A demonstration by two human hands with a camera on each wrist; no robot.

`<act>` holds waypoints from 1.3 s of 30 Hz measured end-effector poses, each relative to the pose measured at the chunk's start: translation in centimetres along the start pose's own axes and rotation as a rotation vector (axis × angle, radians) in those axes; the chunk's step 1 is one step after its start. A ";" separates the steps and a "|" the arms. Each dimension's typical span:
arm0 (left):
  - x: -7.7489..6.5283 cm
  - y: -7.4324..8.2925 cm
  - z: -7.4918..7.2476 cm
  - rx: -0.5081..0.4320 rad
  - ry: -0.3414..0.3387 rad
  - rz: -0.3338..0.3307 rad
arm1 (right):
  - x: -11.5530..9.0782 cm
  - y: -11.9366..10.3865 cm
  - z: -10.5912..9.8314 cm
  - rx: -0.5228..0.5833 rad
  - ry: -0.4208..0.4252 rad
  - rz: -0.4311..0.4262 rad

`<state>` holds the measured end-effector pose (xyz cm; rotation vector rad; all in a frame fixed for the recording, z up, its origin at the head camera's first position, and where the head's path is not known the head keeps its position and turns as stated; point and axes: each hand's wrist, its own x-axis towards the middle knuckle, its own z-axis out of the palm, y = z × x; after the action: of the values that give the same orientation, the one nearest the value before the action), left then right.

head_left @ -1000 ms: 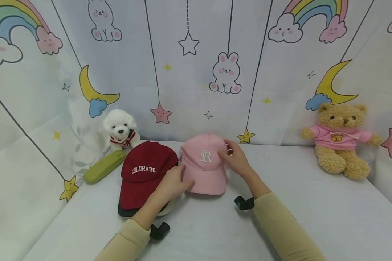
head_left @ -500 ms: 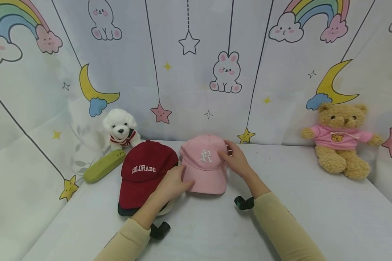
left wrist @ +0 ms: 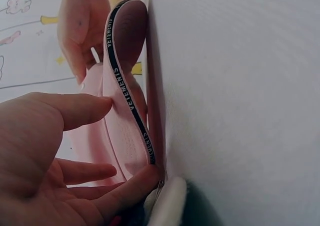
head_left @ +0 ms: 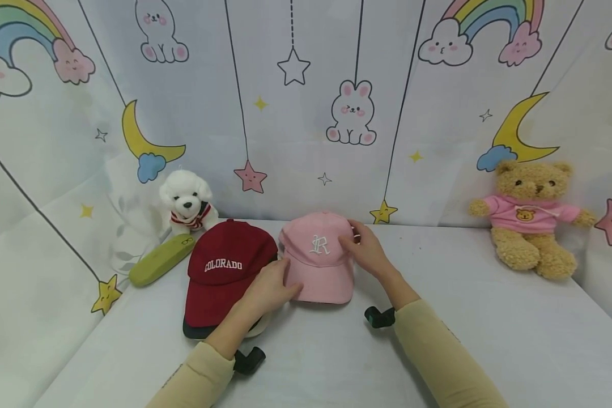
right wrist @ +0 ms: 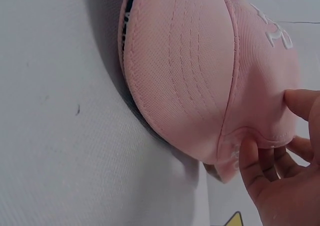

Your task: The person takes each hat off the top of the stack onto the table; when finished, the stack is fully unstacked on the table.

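Note:
A pink baseball cap (head_left: 318, 280) with a white embroidered letter rests on the white table, brim towards me. My left hand (head_left: 269, 288) holds its brim at the left side; in the left wrist view the thumb (left wrist: 95, 108) lies on the brim and a fingertip reaches its edge. On the other side my right hand (head_left: 368, 249) grips the crown, thumb (right wrist: 300, 103) on the front and fingers curled at the lower rim. A dark red "COLORADO" cap (head_left: 229, 249) lies just left of the pink one, partly covered by my left hand and wrist.
A white plush dog (head_left: 186, 198) sits behind the red cap, with a long green case (head_left: 161, 262) in front of it. A teddy bear (head_left: 532, 221) in a pink top sits at the far right. A patterned cloth backdrop (head_left: 296, 124) rises behind the table.
Both hands stay on the pink cap, which hardly moves. The whole head view shifts very slightly.

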<state>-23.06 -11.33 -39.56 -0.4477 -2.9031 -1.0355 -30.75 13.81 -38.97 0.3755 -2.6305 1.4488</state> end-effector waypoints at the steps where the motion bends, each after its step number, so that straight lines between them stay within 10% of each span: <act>1: 0.0 0.0 0.0 0.000 0.000 0.002 | 0.0 0.0 0.0 -0.004 0.002 -0.002; 16: -0.4 0.4 -0.7 -0.071 0.001 -0.033 | 0.0 -0.6 -0.3 -0.062 0.019 -0.028; 39: -1.6 0.5 -2.8 -0.209 0.205 0.092 | -1.1 -3.9 0.6 -0.179 0.040 -0.043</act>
<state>-21.61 -13.07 -37.25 -0.4473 -2.5833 -1.2930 -28.63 11.47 -36.31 0.3772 -2.6754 1.1840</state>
